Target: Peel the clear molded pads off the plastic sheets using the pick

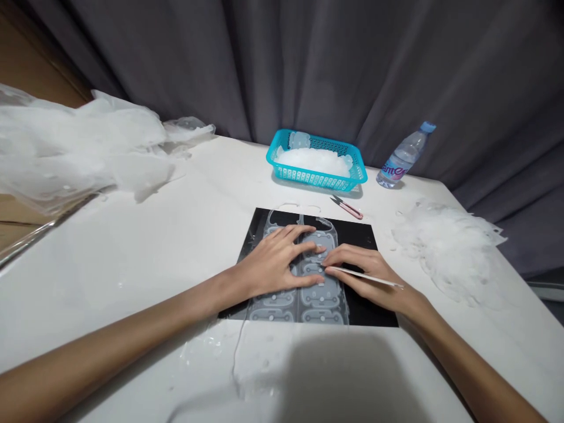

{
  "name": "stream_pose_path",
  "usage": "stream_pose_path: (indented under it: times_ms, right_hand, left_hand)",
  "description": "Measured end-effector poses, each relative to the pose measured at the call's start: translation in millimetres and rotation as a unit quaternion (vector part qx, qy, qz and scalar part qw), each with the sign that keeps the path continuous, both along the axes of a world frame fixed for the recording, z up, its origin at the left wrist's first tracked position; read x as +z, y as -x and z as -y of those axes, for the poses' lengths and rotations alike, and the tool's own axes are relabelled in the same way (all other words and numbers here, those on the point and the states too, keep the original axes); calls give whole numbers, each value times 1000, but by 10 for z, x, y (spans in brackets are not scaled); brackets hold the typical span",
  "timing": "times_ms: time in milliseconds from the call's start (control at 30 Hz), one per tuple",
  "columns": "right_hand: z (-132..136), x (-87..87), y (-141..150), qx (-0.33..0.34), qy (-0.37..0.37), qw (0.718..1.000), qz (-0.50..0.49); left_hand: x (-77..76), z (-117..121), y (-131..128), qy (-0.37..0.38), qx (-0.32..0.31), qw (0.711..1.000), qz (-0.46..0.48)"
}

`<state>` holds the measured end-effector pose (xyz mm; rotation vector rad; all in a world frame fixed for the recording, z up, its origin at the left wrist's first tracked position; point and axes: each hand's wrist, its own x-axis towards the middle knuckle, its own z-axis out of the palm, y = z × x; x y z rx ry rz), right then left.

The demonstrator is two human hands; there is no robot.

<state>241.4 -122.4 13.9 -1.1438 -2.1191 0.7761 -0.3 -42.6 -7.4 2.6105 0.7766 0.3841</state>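
A translucent plastic sheet of rounded rectangular pieces (321, 298) lies on a black mat (374, 317). Across its upper left part my left hand (282, 258) rests with the fingers spread, pressing on the sheet. My right hand (363, 270) pinches a thin white stick-like tool (368, 276), slanting down to the right across the hand. The tool's working tip, if any, is hidden by the fingers, close to the sheet's right column. Small pink-handled thread snips (347, 207) lie above the mat.
A turquoise basket (317, 183) with white translucent pieces stands at the back, a water bottle (399, 161) to its right. Plastic scrap piles up at right (458, 252); a large bag of white material (88, 141) is at left. A grey curtain (282, 70) hangs behind the white table (132, 247).
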Motion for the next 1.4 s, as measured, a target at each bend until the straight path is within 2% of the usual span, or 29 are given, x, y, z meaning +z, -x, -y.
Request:
stream_pose_path:
  times_ms: [200, 333, 500, 800, 1100, 1233, 1400]
  right_hand:
    - [20, 15, 38, 30, -61, 996, 58]
    - [51, 70, -41, 31, -67, 992, 104]
    - [89, 146, -145, -6, -37, 998, 54]
    - [68, 26, -27, 17, -51, 997, 50]
    - [54, -46, -31, 38, -132, 981, 140]
    - [98, 65, -89, 36, -104, 978, 177]
    - [126, 152, -110, 15, -72, 992, 106]
  left_hand:
    - [-13, -12, 6, -1, 4, 1000, 5]
    - [-2, 4, 5, 1, 11, 1000, 6]
    - [7, 18, -3, -3, 27, 1000, -13]
    - [-56, -9, 7, -7, 21, 1000, -2]
    - [-59, -10, 0, -16, 26, 999, -18]
    - [-60, -13, 3, -10, 28, 999, -21]
    - [-48, -12, 4, -4, 24, 999, -22]
